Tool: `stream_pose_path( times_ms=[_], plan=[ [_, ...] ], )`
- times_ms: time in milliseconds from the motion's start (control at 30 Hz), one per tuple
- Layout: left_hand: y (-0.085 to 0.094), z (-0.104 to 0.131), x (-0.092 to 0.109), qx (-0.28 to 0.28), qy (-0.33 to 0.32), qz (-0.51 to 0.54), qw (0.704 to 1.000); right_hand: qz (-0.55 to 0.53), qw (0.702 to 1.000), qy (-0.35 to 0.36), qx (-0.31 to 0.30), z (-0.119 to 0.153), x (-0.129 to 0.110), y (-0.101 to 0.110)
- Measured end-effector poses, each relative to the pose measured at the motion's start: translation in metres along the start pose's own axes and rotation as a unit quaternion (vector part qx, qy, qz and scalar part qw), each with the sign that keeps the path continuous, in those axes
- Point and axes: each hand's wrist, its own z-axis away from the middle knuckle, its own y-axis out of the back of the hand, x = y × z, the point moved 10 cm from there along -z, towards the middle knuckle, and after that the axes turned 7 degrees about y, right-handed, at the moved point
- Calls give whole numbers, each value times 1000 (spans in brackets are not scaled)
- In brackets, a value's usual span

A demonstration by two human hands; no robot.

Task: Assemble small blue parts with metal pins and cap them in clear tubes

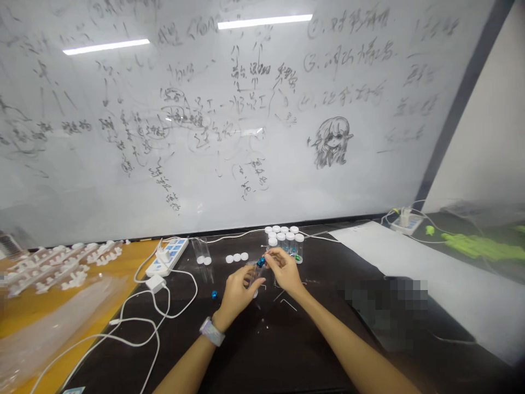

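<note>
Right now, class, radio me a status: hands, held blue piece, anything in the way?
Left hand around tube. Right hand pinching blue piece at tube's top. Nothing seen blocking; hex key on table nearby.

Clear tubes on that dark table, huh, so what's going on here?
A person's left hand holds a clear tube, while the right hand pinches a blue piece at its upper end. A second blue piece lies on the table, left of the hands. Farther back, three white caps lie in a row, and a cluster of capped tubes stands together.
</note>
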Motion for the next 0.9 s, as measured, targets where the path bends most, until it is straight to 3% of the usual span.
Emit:
stream_pose_path(
  times_ms=[100,400,767,900],
  plan=[
    [2,3,6,15,-25,-21,999,60,997,23,-34,2,-5,-6],
    [5,4,7,20,-34,-40,998,30,994,9,-105,5,-10,-17],
    [1,7,14,-3,-53,-40,998,-11,995,-25,-95,1,-7,-13],
    [1,6,8,-3,-31,-34,999,44,989,6,-142,2,-21,-21]
  ],
)
